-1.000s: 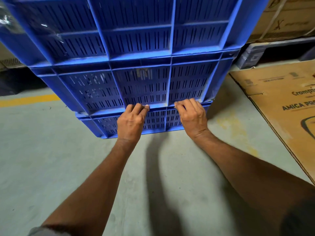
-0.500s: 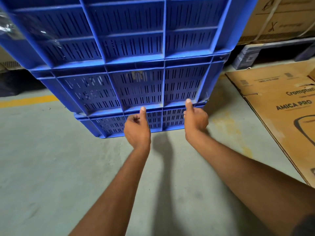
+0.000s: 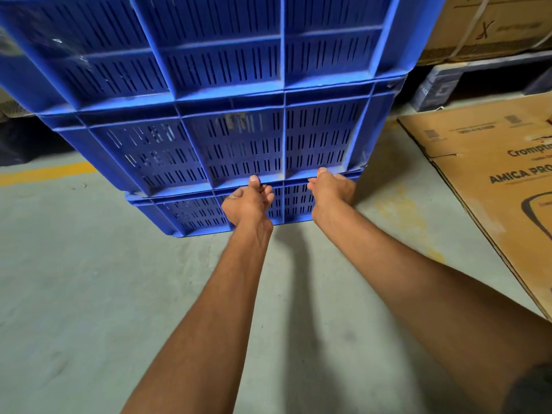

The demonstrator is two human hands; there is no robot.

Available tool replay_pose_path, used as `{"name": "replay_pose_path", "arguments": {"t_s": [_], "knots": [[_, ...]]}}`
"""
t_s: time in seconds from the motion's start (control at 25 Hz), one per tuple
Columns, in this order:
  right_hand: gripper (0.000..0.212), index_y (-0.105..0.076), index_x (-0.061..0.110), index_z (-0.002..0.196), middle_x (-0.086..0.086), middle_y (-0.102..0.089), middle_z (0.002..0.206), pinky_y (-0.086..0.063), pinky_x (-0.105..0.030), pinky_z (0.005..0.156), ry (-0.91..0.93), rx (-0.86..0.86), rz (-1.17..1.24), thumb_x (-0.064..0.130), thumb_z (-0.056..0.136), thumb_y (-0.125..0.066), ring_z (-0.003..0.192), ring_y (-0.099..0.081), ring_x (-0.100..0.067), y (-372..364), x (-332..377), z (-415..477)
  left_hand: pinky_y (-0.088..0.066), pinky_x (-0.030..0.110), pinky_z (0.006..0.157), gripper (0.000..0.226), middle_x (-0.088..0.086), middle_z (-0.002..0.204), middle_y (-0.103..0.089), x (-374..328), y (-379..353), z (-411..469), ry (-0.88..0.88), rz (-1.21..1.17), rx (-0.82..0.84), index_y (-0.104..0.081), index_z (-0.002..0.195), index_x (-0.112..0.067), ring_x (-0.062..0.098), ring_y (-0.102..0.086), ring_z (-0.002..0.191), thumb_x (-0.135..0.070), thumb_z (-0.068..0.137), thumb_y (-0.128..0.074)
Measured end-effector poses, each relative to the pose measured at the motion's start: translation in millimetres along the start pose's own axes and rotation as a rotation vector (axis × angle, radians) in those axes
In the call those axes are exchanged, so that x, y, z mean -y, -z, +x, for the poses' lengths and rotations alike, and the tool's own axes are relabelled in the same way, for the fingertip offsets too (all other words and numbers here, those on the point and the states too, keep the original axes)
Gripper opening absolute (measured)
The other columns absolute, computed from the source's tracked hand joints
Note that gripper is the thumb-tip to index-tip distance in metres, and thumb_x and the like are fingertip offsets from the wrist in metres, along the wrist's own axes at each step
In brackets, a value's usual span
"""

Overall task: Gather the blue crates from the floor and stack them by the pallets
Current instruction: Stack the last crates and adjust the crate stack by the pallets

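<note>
Crates (image 3: 236, 94) of blue slotted plastic stand stacked three high at the far middle of the scene: the bottom crate (image 3: 191, 213) sits on the grey floor (image 3: 89, 294), the middle crate (image 3: 239, 144) rests on it, and the top crate (image 3: 227, 43) runs out of the upper edge of the view. Both bare arms reach forward to the seam between the bottom and middle crates. The left hand (image 3: 246, 203) has its fingers (image 3: 268, 193) curled into a loose fist in front of the bottom crate, its thumb pointing up and touching the lower edge of the middle crate. The right hand (image 3: 330, 189), just to the right, also has its thumb up against that edge; its fingers are hidden behind the hand, so I cannot tell whether they hold anything. A yellow line (image 3: 44, 173) crosses the floor at the left. A flat cardboard sheet (image 3: 493, 204) printed "AMICA PRO" lies at the right, and beyond it a strapped carton (image 3: 484, 22) sits on a pallet (image 3: 466, 70).
</note>
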State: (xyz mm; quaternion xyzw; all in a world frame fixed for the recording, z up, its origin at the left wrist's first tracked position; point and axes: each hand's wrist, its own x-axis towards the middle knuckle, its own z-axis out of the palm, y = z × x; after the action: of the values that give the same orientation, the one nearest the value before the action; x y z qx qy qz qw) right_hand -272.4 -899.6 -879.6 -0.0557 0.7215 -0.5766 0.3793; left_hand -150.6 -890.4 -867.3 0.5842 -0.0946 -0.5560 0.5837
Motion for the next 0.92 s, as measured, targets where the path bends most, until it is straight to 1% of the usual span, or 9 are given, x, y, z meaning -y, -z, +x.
{"name": "replay_pose_path", "arguments": {"t_s": [0.2,0.28,0.36,0.4,0.48,0.56,0.68,0.84,0.92], "knots": [[0.011,-0.065,0.005,0.083,-0.01,-0.075,0.082,-0.038,-0.021,0.041,-0.064,0.007,0.032,0.009,0.088,-0.056,0.054,-0.056,-0.016,3.2,6.0,-5.9,-0.058,0.03,0.054,0.028,0.012,0.071,-0.066,2.6,-0.9,-3.5,-0.03,0.079,-0.003,-0.058,0.069,-0.007,0.021,-0.064,0.062,-0.009,0.096,-0.067],[0.019,-0.064,0.009,0.073,-0.007,-0.073,0.074,-0.041,-0.023,0.043,-0.063,0.04,0.057,0.012,0.091,-0.059,0.053,-0.056,-0.015,6.3,6.5,-10.6,-0.056,0.028,0.052,0.025,0.009,0.072,-0.068,2.4,-2.0,-3.7,-0.029,0.13,-0.011,-0.063,0.075,-0.006,0.017,-0.065,0.06,-0.015,0.098,-0.065],[0.03,-0.061,0.014,0.065,-0.004,-0.071,0.069,-0.051,-0.029,0.052,-0.039,0.058,0.059,0.021,0.094,-0.062,0.059,-0.064,-0.018,11.1,2.4,-5.5,-0.055,0.026,0.049,0.02,0.01,0.073,-0.066,-0.9,-5.1,-3.6,0.014,0.13,-0.001,-0.063,0.085,-0.001,0.017,-0.062,0.057,-0.015,0.099,-0.062],[0.03,-0.06,0.016,0.066,-0.002,-0.069,0.071,-0.053,-0.031,0.054,-0.034,0.077,0.066,0.026,0.094,-0.062,0.062,-0.065,-0.018,16.5,2.6,-2.1,-0.056,0.027,0.047,0.017,0.011,0.074,-0.064,-3.0,-6.8,-4.3,0.03,0.121,0.006,-0.061,0.088,0.0,0.018,-0.06,0.055,-0.012,0.1,-0.06],[0.024,-0.058,0.017,0.078,0.0,-0.064,0.075,-0.051,-0.022,0.049,-0.047,0.149,0.095,0.032,0.096,-0.06,0.058,-0.061,-0.013,25.1,1.4,5.4,-0.056,0.027,0.047,0.015,0.013,0.074,-0.061,-5.4,-8.5,-5.7,0.032,0.116,0.005,-0.06,0.089,0.001,0.018,-0.057,0.053,-0.01,0.1,-0.059],[0.028,-0.061,0.012,0.079,0.001,-0.069,0.075,-0.053,-0.02,0.051,-0.051,0.179,0.095,0.035,0.095,-0.064,0.056,-0.063,-0.009,28.2,2.2,7.7,-0.057,0.027,0.047,0.016,0.014,0.075,-0.063,-4.3,-8.9,-5.5,0.025,0.138,-0.005,-0.061,0.09,0.001,0.019,-0.059,0.054,-0.011,0.1,-0.059],[0.034,-0.061,0.012,0.066,-0.001,-0.072,0.064,-0.058,-0.03,0.066,-0.032,0.086,0.077,0.033,0.09,-0.072,0.06,-0.067,-0.015,20.9,3.0,5.3,-0.056,0.026,0.046,0.015,0.012,0.073,-0.064,-3.3,-8.7,-5.8,0.022,0.152,-0.015,-0.061,0.09,0.0,0.018,-0.062,0.056,-0.011,0.1,-0.06],[0.022,-0.059,0.009,0.069,-0.01,-0.071,0.07,-0.041,-0.025,0.047,-0.053,-0.056,0.065,0.018,0.087,-0.066,0.053,-0.053,-0.02,11.3,5.5,3.9,-0.059,0.028,0.049,0.014,0.012,0.073,-0.063,-4.6,-8.3,-8.2,0.015,0.157,-0.014,-0.059,0.086,-0.002,0.018,-0.064,0.058,-0.006,0.099,-0.059],[0.023,-0.058,0.009,0.064,-0.014,-0.074,0.075,-0.041,-0.025,0.047,-0.041,-0.063,0.072,0.014,0.086,-0.064,0.052,-0.053,-0.021,10.0,5.2,2.0,-0.06,0.029,0.052,0.015,0.012,0.074,-0.063,-4.1,-8.3,-7.4,0.021,0.145,-0.029,-0.058,0.084,-0.002,0.018,-0.063,0.059,-0.005,0.099,-0.059]]}}
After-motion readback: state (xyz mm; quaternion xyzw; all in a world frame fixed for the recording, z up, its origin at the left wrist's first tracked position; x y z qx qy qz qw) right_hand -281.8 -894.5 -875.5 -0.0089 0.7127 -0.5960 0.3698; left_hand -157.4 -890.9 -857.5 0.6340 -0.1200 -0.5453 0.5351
